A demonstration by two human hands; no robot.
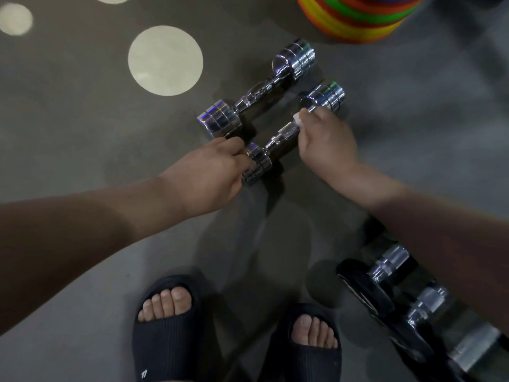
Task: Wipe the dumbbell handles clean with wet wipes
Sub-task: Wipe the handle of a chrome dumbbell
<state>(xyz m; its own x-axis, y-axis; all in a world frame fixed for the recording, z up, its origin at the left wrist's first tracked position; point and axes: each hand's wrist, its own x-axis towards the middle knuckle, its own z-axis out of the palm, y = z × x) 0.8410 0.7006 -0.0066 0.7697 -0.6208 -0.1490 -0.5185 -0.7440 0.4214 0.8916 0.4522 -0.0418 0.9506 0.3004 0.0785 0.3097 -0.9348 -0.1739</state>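
Nearer dumbbell (pixel 259 158) on the grey floor (pixel 82 133), long axis running near-left to far-right. My left hand (pixel 212 172) curls round its near head, steadying it. My right hand (pixel 325 144) pinches a white wet wipe (pixel 298 120) against the far end of the handle (pixel 286 132), so the bare knurled stretch lies back toward my left hand. A second dumbbell (pixel 259 92) lies parallel just beyond; black weights (pixel 385 293) sit near my right foot.

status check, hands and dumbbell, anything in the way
Left hand gripping end weight of near dumbbell. Right hand pinching wet wipe against its handle. Second dumbbell alongside, not blocking.
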